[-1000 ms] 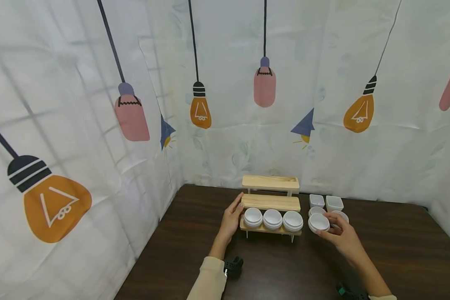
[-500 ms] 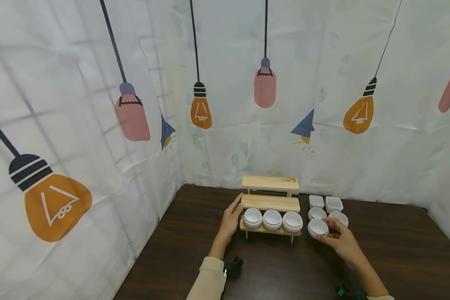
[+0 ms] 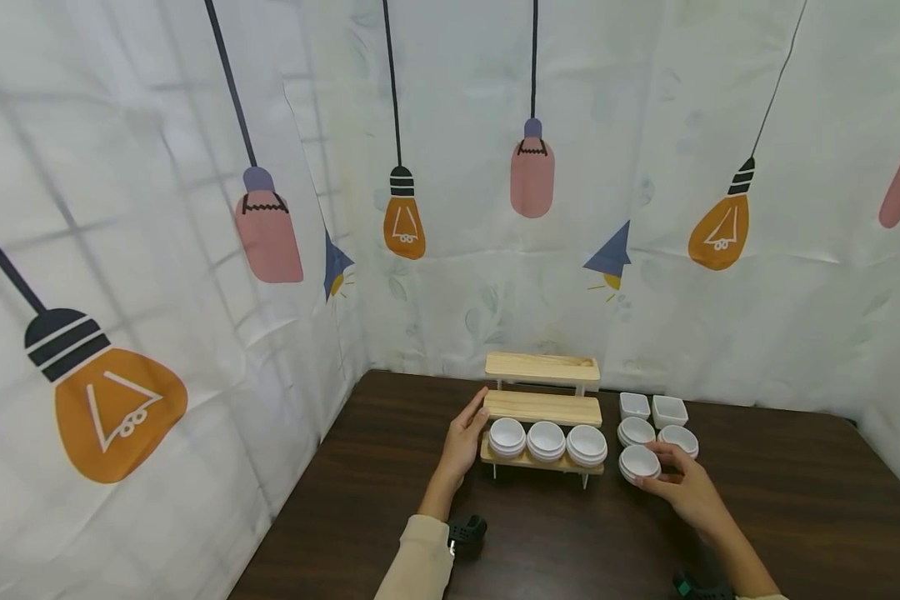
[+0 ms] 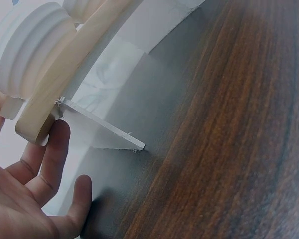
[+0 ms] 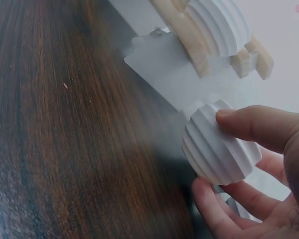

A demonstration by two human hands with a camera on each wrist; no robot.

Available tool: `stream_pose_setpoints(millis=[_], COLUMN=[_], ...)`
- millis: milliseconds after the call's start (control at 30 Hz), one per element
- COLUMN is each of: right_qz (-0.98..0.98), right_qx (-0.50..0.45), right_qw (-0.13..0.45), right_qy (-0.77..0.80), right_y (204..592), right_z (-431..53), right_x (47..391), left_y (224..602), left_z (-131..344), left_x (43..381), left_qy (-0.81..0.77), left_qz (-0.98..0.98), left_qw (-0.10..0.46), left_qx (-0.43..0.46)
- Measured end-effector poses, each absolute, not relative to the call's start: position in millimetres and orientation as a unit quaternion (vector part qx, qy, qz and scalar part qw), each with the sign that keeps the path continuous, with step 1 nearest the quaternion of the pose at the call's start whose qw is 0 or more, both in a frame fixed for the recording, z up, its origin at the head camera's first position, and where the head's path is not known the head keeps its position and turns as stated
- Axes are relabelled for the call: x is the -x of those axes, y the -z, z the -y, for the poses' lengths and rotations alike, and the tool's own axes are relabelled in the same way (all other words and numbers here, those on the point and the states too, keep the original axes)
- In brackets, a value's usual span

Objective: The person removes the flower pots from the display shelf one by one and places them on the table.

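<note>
A three-tier wooden stand (image 3: 543, 407) on clear legs stands on the dark table. Three round white ribbed bowls (image 3: 546, 439) sit in a row on its lowest tier. My left hand (image 3: 461, 446) reaches to the stand's left end; in the left wrist view its fingertips (image 4: 60, 130) touch the end of the lowest shelf (image 4: 70, 74). Right of the stand, my right hand (image 3: 682, 483) grips another round white ribbed bowl (image 3: 640, 463), thumb on one side and fingers on the other. This bowl (image 5: 217, 147) appears tilted in the right wrist view, close over the table.
Behind the held bowl are two more round bowls (image 3: 636, 431) and two square white dishes (image 3: 669, 410). A white curtain (image 3: 480, 300) printed with lamps hangs behind and left of the table (image 3: 570, 542). Black straps with devices (image 3: 468, 530) are on the wrists.
My right hand has drawn its bowl a little toward me, away from the round bowls behind it, and more of those shows. The left hand stays at the stand.
</note>
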State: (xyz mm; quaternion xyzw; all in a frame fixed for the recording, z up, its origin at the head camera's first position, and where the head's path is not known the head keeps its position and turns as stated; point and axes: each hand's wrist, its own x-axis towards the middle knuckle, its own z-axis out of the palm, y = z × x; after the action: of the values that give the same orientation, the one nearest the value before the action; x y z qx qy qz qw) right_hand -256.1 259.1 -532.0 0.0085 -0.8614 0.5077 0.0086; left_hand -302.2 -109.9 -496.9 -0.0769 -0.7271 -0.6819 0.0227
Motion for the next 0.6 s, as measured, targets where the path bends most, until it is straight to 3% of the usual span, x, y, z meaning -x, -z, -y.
stream_pose_setpoints(millis=[600], right_qz=[0.871], right_qx=[-0.008], right_qw=[0.004], right_qy=[-0.492], right_y=[537.9], right_z=[-263.3], right_x=[257.4], left_y=[497.7], left_z=[109.9], left_x=[302.5], left_qy=[0.688], left_qz=[0.721], left_qw=[0.023], left_qx=[0.081])
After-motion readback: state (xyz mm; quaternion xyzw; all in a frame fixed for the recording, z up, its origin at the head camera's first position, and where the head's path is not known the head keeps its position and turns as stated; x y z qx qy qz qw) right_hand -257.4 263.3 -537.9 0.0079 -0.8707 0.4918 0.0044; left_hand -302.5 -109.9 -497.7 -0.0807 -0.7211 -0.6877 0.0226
